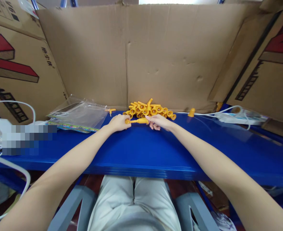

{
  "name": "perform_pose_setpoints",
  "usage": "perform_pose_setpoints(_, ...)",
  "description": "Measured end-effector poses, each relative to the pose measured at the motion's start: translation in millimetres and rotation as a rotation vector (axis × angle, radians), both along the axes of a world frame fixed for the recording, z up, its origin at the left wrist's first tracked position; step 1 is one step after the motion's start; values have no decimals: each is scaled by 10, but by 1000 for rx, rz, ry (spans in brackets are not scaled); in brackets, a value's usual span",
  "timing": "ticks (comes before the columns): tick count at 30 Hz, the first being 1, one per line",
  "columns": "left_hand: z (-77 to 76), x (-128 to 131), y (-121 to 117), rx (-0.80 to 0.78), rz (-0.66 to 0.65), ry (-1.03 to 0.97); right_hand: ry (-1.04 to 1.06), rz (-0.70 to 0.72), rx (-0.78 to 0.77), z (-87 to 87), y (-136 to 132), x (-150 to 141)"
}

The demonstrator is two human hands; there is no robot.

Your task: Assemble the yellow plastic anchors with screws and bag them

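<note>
My left hand [119,123] is closed around the left end of a yellow plastic piece with a ribbed or spiral shaft [137,121]. At the piece's other end, my right hand [158,122] pinches it with thumb and fingers. The piece lies level between the two hands, low over the blue tabletop [141,147]. Just behind them is a pile of yellow plastic pieces with funnel-shaped ends [146,110], several showing their round openings. A small orange-yellow piece with a dark coiled tip [111,111] rests left of the pile. The fingers hide both ends of the held piece.
Clear plastic bags over colourful printed sheets [81,115] lie to the left. A lone yellow cap-like piece [191,112] stands right of the pile. White cables [218,112] run at the right; a white device [18,134] sits far left. Cardboard [167,57] walls the back and sides.
</note>
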State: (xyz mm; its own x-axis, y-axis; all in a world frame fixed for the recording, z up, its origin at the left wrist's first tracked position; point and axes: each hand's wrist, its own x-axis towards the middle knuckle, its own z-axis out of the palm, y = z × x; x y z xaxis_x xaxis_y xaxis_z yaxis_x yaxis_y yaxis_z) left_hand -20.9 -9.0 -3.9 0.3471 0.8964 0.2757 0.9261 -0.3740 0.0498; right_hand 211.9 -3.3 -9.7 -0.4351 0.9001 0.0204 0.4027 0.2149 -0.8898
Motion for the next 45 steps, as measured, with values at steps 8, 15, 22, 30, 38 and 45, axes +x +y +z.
perform_pose_setpoints(8,8,37,-3,18,42,-1,5,-133,-222,0,6,-75)
perform_pose_setpoints(15,1,33,27,-9,51,-60,102,43,-310,55,-22,50)
perform_pose_setpoints(22,15,27,14,23,46,-104,214,70,-292,57,2,119)
perform_pose_setpoints(30,-2,19,34,51,29,-114,260,60,-279,24,55,99)
perform_pose_setpoints(38,-22,12,44,90,26,-77,242,36,-295,48,19,67)
perform_pose_setpoints(45,-22,18,27,90,41,-64,288,-5,-346,47,-1,52)
